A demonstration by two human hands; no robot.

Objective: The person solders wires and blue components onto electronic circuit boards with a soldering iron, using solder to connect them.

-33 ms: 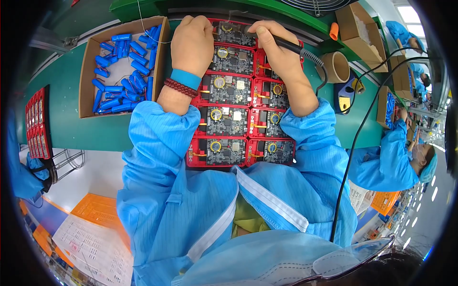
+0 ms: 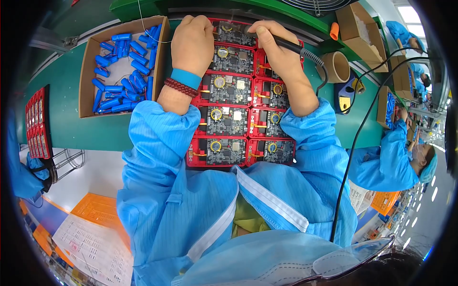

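Observation:
My right hand (image 2: 281, 50) is closed round the black handle of a soldering iron (image 2: 287, 44), its tip end pointing left over the far row of a red tray (image 2: 249, 129). Closed fingers on my left hand (image 2: 192, 45) rest at the tray's far left corner. A thin silvery solder wire (image 2: 142, 19) hangs from above and runs into that hand; the fingertips are partly hidden. In the tray sit several dark circuit boards (image 2: 229, 89), each with a round, yellow-rimmed coin cell (image 2: 216, 115). My right forearm covers part of the right column.
Left of the tray, a cardboard box (image 2: 84, 90) holds several blue cylindrical batteries (image 2: 138, 58). Another red tray (image 2: 38, 121) lies at the far left. To the right stand a round tan container (image 2: 337, 66) and a blue soldering-iron stand (image 2: 344, 95). A black cable (image 2: 355, 138) crosses beside my right arm. A co-worker (image 2: 396, 159) sits farther right.

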